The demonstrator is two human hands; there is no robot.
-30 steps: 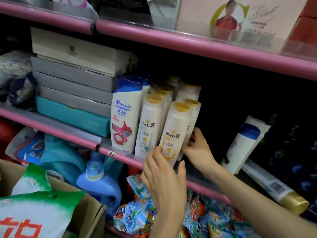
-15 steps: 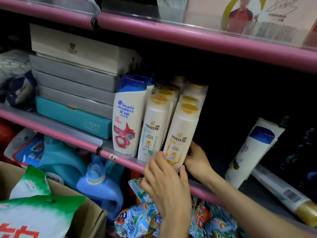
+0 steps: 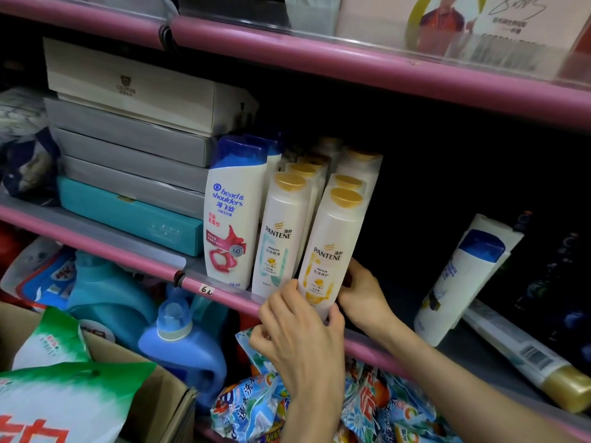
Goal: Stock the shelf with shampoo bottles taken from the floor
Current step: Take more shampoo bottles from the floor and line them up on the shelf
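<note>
Head view looks down onto the pink shelf edge (image 3: 224,297), the landmark for everything else. Standing on the shelf just behind that edge is a yellow-label Pantene bottle (image 3: 332,251), tilted slightly, at the right end of the front row. The left hand (image 3: 297,334) cups its lower front, fingers and thumb wrapped round the base. The right hand (image 3: 363,294) curls round the bottle's lower right side from behind the edge. To its left along the edge stand a green-label Pantene bottle (image 3: 281,238) and a Head & Shoulders bottle (image 3: 235,215), touching in a row, with more gold-capped bottles behind.

The step in hand looks like seating and squaring this bottle in line. Next the hands would need to let go without tipping it, then reach down for another bottle; the floor stock is not visible here.
</note>
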